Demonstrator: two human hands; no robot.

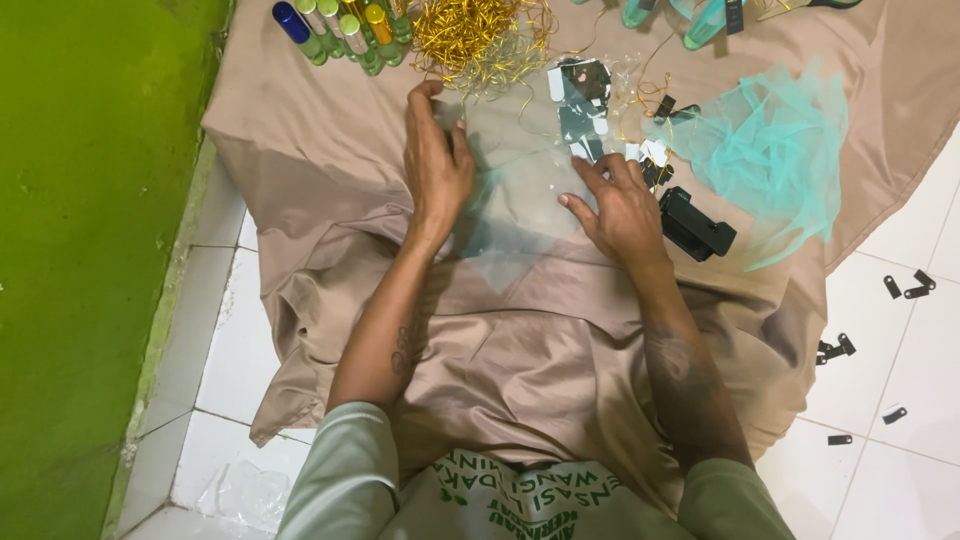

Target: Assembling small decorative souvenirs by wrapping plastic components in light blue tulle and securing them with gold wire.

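Observation:
A thin see-through sheet of pale teal netting (515,185) lies flat on the tan cloth (330,150) between my hands. My left hand (435,160) rests palm down on its left side, fingertips pinching the far left corner. My right hand (620,205) presses its right edge with spread fingers. Just beyond my right hand lie small card tags in clear wrap (580,100).
A tangle of gold ribbon (475,35) and several small tubes (340,30) sit at the cloth's far edge. A heap of teal netting (775,150) and a black stapler-like tool (695,225) lie to the right. Small black clips (905,285) are scattered on the white tiles. A green wall (90,200) is on the left.

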